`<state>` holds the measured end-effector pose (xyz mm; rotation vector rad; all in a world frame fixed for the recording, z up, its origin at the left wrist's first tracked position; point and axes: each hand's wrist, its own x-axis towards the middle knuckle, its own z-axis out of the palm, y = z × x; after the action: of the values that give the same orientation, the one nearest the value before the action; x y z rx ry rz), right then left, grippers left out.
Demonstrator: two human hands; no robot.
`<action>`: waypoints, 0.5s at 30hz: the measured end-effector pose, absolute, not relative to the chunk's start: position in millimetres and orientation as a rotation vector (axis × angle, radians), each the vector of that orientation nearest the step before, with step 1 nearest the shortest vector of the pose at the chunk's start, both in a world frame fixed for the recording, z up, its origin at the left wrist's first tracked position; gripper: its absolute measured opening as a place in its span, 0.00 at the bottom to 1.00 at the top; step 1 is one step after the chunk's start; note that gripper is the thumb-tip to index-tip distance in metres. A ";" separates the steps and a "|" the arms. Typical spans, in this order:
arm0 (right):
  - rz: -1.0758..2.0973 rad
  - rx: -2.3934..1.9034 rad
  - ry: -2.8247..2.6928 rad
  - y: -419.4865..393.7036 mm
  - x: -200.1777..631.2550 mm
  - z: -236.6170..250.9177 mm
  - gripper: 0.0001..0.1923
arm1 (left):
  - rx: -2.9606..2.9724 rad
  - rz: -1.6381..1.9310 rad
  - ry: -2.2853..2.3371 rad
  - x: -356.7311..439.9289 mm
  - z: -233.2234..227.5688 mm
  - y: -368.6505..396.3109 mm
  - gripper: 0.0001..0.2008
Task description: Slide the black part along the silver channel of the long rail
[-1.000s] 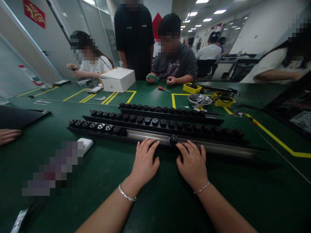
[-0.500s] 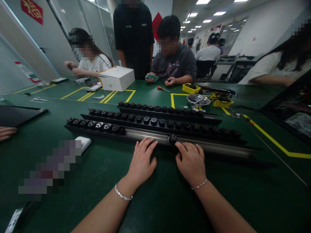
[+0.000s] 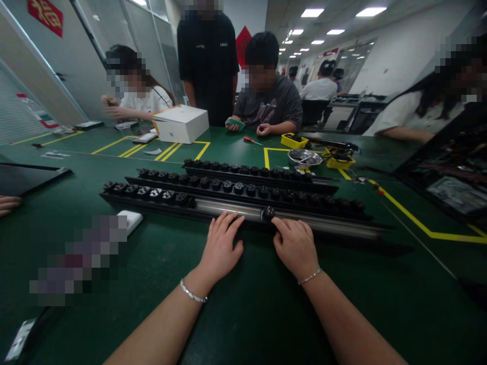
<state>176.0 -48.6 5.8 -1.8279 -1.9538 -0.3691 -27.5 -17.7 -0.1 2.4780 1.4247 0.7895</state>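
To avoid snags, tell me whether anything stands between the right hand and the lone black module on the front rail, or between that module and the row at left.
Nothing visible separates the right hand and lone black module. Along the front rail toward the row, only the left hand is close, fingers at the near edge.

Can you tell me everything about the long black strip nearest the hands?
That long, narrow black strip lies on the green table. Knobby black pieces crowd its left end; one lone piece sits farther right. Shiny, metal-looking channel shows on either side of it. Fingertips of the left hand are at its near edge; a finger of the right hand seems to touch the lone piece.
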 end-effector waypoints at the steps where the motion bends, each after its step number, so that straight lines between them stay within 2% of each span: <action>1: -0.373 -1.832 -1.962 -48.7 176.3 6.3 0.18 | 2.471 0.790 1.422 -27.4 0.2 -17.2 0.28; 15: -0.412 -1.889 -2.066 -53.9 186.9 7.3 0.22 | 2.499 0.775 1.376 -28.9 3.2 -13.5 0.27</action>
<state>186.9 -53.9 7.3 -1.8893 -2.0665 -0.4123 -28.9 -13.5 3.2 2.4994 1.3765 0.7749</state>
